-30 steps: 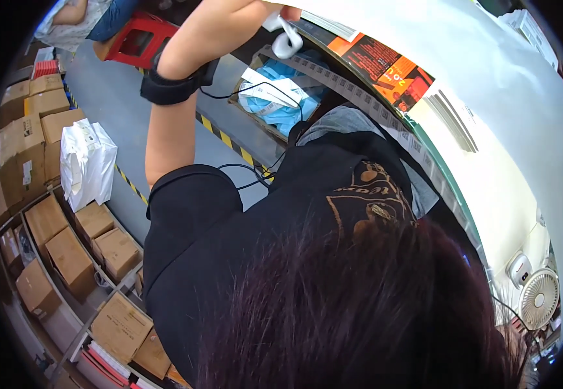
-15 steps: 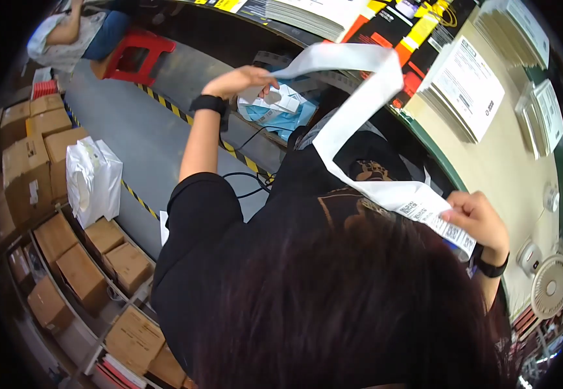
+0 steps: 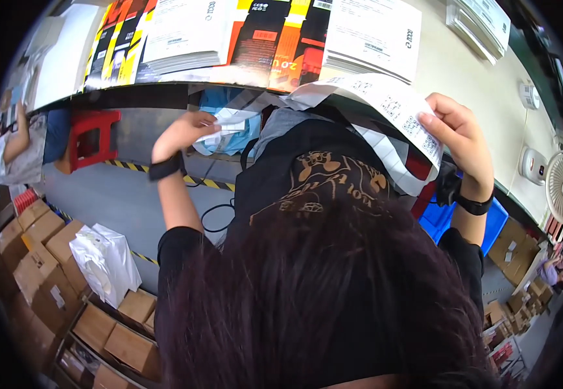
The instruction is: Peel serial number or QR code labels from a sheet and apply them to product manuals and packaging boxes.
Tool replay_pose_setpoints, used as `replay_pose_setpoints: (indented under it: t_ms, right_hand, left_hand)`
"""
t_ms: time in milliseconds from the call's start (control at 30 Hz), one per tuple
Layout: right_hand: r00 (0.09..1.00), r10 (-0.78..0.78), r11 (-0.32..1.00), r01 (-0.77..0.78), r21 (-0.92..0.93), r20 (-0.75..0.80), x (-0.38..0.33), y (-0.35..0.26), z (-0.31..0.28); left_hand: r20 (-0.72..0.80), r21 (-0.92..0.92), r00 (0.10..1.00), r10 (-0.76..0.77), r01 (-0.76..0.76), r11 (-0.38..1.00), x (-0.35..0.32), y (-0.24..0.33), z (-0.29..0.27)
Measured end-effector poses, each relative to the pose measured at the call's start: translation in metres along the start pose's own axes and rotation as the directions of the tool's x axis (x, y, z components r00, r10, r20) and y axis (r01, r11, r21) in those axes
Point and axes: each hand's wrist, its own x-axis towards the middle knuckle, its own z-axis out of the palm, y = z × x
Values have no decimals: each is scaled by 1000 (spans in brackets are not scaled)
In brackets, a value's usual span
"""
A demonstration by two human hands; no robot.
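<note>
Holding a long white paper strip of printed labels (image 3: 385, 107) up in front of me, I have one end in each hand. My right hand (image 3: 458, 133) is closed on the right end, with the fingers pinching the paper edge. My left hand (image 3: 184, 133) is closed on the left end, where the strip looks folded and bunched. The strip runs from left to right between my hands, bending up in the middle and hanging down a bit by my right hand. Both hands touch it, so neither one is nearer.

Far from me is a pale work table (image 3: 463, 71) with stacks of white printed sheets (image 3: 372, 35) and orange and black flat cartons (image 3: 275, 39) on it. Down on my left are brown cardboard boxes (image 3: 41, 259); most look shut. A white plastic bag (image 3: 106, 259) sits beside them. A blue plastic bin (image 3: 492, 223) is on my right; I cannot see what is inside it.
</note>
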Motion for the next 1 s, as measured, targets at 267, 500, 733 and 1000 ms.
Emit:
replay_pose_setpoints:
  t_ms: [267,500,733,1000]
  right_hand:
    - [954,-282,878,299,375,-101,-7,9,8]
    - [897,-418,864,442,-240,144,-8,29,12]
    - [919,-361,722,384,-576,159,26,34,32]
    - [873,-454,850,365,-379,-177,53,-5,37]
  left_hand:
    - [320,-453,738,594,-431,780,-29,157,41]
    - [-246,-965,800,547,-257,-57,-24,185,44]
    - [-479,-745,783,397,-602,289,-22,207,53]
    - [-734,-200,471,489,-838,507,-8,216,51]
